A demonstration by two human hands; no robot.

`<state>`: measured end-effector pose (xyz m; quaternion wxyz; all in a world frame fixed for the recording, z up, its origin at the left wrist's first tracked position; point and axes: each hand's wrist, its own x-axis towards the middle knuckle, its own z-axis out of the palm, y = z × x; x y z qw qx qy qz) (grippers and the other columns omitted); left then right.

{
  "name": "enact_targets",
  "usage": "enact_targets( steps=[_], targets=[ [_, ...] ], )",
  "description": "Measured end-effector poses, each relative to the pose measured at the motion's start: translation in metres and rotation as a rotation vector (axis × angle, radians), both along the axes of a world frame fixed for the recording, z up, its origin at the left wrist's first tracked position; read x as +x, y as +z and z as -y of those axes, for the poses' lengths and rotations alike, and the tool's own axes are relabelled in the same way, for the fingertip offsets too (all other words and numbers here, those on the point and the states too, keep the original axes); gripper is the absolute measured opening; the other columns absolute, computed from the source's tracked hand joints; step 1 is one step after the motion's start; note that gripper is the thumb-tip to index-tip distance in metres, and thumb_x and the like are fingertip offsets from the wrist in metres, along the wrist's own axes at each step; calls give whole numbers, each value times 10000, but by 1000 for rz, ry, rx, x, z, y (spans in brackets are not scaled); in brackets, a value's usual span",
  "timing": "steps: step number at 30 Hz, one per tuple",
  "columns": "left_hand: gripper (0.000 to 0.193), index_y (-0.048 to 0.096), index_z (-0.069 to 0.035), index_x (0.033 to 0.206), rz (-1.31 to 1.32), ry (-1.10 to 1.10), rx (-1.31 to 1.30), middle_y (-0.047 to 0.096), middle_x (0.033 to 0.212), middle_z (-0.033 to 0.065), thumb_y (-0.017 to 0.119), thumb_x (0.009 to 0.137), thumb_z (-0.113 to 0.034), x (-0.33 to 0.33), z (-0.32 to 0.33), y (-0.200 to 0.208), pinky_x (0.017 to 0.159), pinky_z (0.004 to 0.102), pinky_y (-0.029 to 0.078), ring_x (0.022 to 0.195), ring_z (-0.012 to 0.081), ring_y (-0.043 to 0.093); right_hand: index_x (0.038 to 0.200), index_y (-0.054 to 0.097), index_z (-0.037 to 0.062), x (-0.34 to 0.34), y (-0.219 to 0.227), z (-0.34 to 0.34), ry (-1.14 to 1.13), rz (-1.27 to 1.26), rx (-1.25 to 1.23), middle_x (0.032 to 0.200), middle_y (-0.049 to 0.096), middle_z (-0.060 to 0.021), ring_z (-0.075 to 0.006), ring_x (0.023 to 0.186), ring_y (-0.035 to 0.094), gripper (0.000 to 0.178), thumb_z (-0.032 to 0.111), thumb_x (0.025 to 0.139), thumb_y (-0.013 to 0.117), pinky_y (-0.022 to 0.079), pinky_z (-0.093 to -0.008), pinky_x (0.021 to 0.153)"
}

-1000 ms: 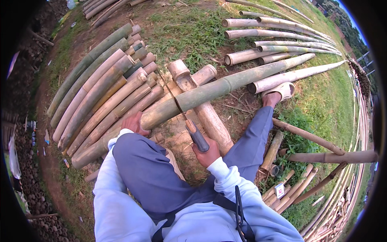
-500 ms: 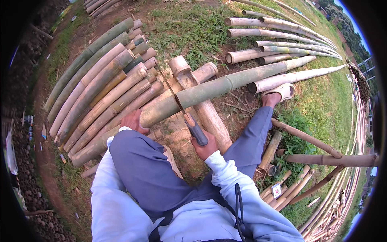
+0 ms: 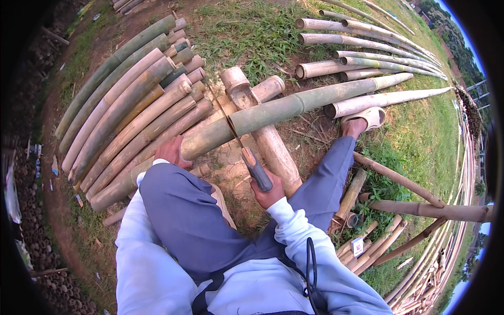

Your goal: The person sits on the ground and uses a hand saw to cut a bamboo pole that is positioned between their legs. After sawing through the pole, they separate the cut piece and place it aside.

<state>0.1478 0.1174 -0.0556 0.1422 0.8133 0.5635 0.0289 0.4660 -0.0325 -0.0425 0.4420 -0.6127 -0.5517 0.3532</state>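
A thick green bamboo pole point(image 3: 273, 109) lies across a notched bamboo support point(image 3: 275, 155), its left end beside my left knee. My right hand point(image 3: 269, 190) is closed round the dark handle of a handsaw point(image 3: 255, 169). The saw's thin blade sits in a cut across the pole, with its far part sticking out beyond. At the pole's left end, my left hand point(image 3: 170, 151) grips it, some of its fingers hidden by the pole and my knee. Pale sawdust covers the ground under the cut.
Several cut bamboo lengths point(image 3: 126, 102) lie side by side on the left. Long bamboo poles point(image 3: 367, 39) stretch away at the far right, near my sandalled foot point(image 3: 370, 119). A bamboo frame point(image 3: 425, 208) and short offcuts point(image 3: 380, 247) are at the right, beside my leg.
The whole view has shifted slightly. The saw stays in the cut, and both hands keep almost the same places, with no clear change in their grip.
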Motion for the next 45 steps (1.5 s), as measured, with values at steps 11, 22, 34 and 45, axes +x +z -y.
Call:
enact_targets(
  steps=[11,22,34,45],
  targets=[
    [759,570,-19,1218,25,17,8,667,1149,253,880,588,-304,7,-4,-2,911,499,523,1078,426,644,963,689,11,12,25,58,-45,34,-130,719,651,-169,-324,645,691,162,52,809,717,520,-371,616],
    [819,550,-57,1285,-33,73,-49,683,1128,211,897,586,-304,-14,-3,-12,899,500,526,1064,420,655,971,674,-9,21,72,84,-60,23,-4,706,645,-71,-165,600,634,158,15,828,737,480,-292,591],
    [649,576,-62,1168,4,146,-149,687,1153,216,858,637,-307,13,-18,-10,908,493,532,1068,413,658,1035,644,-2,126,123,198,-688,472,48,705,616,-72,-176,594,612,220,68,860,757,483,-328,577],
    [827,517,-31,1272,-252,125,-62,561,1187,231,906,611,-339,-34,-56,-63,940,521,501,1135,434,577,887,659,38,103,62,340,-974,431,-283,653,618,-124,-260,562,643,132,125,843,748,491,-368,553]
  ],
)
